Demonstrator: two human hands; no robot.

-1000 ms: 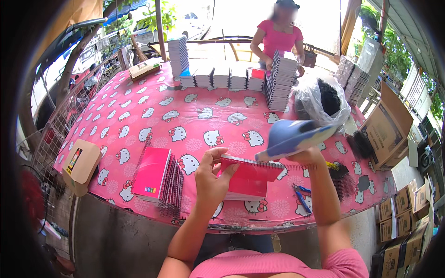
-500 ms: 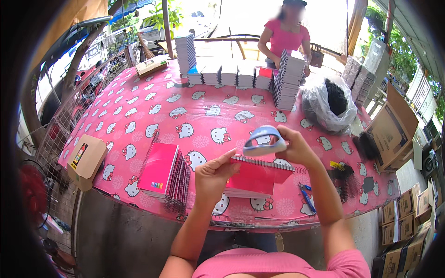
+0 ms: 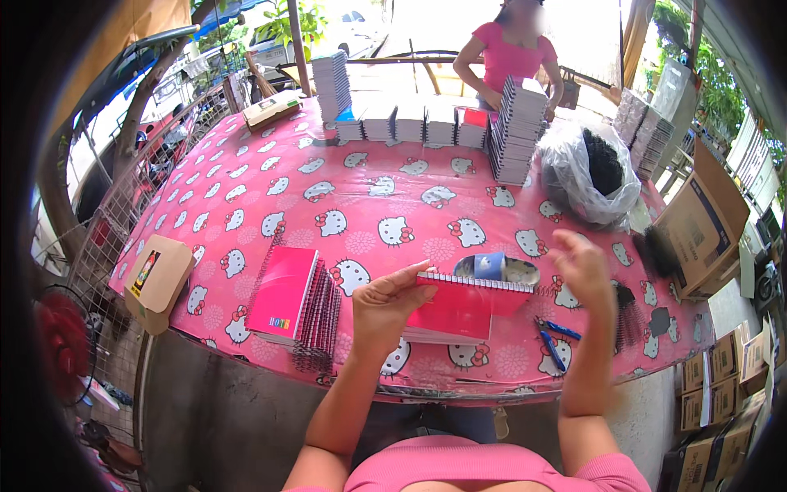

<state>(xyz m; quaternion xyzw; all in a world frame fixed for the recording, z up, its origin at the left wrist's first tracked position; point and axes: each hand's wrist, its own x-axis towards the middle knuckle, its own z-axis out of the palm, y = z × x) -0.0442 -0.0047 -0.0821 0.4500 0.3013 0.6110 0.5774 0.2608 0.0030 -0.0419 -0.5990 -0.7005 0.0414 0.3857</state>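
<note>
My left hand (image 3: 385,307) pinches the wire-bound edge of a red spiral notebook (image 3: 459,310), its glossy cover jutting right of my grip. My right hand (image 3: 584,269) hovers open beyond that cover, holding nothing. A blue oval dish (image 3: 496,268) sits just behind the binding.

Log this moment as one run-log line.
left hand holds red spiral notebook | right hand raised, empty | blue sandal on table behind notebook

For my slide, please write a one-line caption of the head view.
Left hand holds a red spiral notebook on a pink tablecloth; right hand hovers open.
</note>
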